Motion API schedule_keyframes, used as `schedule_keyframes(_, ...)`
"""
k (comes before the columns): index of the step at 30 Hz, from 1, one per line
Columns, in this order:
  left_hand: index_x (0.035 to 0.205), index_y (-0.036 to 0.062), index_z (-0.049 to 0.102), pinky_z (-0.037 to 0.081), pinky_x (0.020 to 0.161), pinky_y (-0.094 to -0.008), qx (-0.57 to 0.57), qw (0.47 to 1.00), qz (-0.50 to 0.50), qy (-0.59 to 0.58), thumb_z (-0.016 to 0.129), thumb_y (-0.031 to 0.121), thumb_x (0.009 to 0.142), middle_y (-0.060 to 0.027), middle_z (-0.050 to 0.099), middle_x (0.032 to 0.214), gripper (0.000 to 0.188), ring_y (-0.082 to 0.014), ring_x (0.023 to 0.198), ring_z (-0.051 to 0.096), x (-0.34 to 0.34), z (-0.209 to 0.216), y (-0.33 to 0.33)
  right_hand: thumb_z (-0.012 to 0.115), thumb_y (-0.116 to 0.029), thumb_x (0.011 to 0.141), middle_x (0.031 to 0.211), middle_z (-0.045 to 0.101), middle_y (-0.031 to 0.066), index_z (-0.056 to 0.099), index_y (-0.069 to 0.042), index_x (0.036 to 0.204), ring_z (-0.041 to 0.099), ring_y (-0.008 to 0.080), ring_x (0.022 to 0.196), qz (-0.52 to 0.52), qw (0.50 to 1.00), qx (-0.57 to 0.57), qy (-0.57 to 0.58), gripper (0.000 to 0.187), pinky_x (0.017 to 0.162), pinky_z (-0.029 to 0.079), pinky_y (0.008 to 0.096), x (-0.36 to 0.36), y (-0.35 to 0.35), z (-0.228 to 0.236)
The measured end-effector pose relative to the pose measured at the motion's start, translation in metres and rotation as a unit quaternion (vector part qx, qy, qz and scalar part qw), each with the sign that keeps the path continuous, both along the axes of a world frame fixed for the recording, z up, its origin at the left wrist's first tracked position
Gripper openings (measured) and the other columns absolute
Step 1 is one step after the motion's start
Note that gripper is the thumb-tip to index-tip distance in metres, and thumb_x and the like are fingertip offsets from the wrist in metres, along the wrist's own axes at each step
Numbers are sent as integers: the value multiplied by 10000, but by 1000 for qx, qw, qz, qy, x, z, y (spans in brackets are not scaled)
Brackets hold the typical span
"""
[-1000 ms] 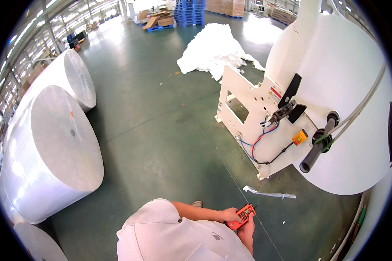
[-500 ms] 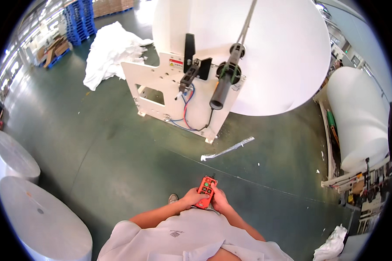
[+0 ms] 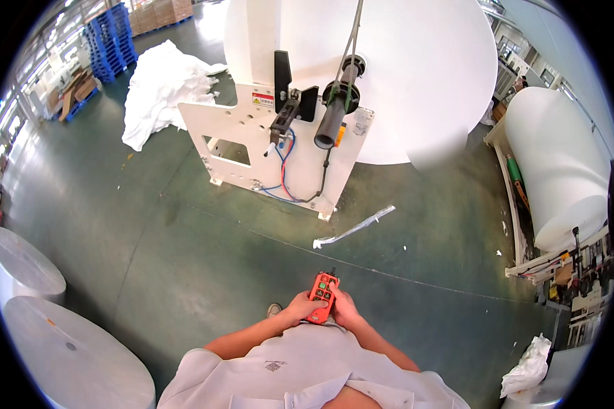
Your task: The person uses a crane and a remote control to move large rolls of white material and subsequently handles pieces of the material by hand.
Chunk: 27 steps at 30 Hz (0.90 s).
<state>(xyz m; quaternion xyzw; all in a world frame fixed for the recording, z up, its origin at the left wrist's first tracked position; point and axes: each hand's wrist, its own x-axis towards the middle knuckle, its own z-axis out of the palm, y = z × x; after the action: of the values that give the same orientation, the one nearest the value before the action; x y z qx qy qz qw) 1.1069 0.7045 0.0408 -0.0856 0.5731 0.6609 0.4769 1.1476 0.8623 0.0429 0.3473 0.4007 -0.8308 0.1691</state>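
Observation:
Low in front of my body, both hands hold an orange-red remote control (image 3: 320,298) with several push buttons. My left hand (image 3: 300,307) wraps its left side, with the thumb lying across the lower buttons. On the right side, my right hand (image 3: 344,308) grips it with the thumb at the upper buttons. Ahead stands a cream metal stand (image 3: 228,129) with blue and red hoses. Beside it a huge white paper roll (image 3: 423,75) carries a dark shaft (image 3: 331,124), and a sling (image 3: 353,34) runs upward from that shaft.
A pile of white paper (image 3: 164,92) lies left of the stand. Large rolls (image 3: 75,354) stand at the near left; another roll (image 3: 556,150) rests in a frame at right. A silvery strip (image 3: 355,228) lies on the floor. Blue pallets (image 3: 109,44) are stacked far left.
The shaft and big roll have shifted up and slightly left relative to the stand. The view has tilted a little. Both hands keep hold of the remote control.

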Motion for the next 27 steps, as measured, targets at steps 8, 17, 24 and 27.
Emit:
schedule_keyframes(8, 1234, 1, 549, 581, 706, -330, -4, 1000, -4, 3, 732, 132, 846, -93, 655, 1037, 449, -183, 857, 673, -1, 7, 1, 553, -415, 985, 1098, 663, 109, 549, -29, 1213, 666, 246, 960, -1, 1000, 0, 2, 448, 856, 546, 448, -1, 2, -6)
schedule_keyframes(17, 1208, 4, 563, 582, 697, -326, -8, 1000, -5, 4, 729, 131, 848, -96, 657, 1023, 417, -175, 821, 677, -2, 4, 0, 551, -417, 986, 1103, 663, 106, 545, -30, 1218, 667, 242, 968, 4, 1000, 7, 0, 451, 866, 547, 454, -1, 1, -4)
schedule_keyframes(24, 1203, 4, 563, 595, 701, -339, 17, 1000, -14, 1, 717, 125, 857, -96, 655, 1014, 397, -183, 823, 678, -6, 9, -7, 555, -417, 985, 1113, 661, 109, 544, -22, 1226, 660, 243, 989, -3, 1000, 22, -14, 463, 882, 539, 438, -4, -8, 5)
schedule_keyframes(27, 1204, 5, 561, 596, 705, -341, 20, 1000, -18, 2, 722, 127, 853, -97, 654, 1017, 405, -187, 829, 678, -10, 9, -14, 556, -422, 984, 1121, 657, 111, 540, -21, 1240, 655, 243, 1001, -9, 1000, 14, -1, 476, 885, 535, 435, -5, -14, 1)
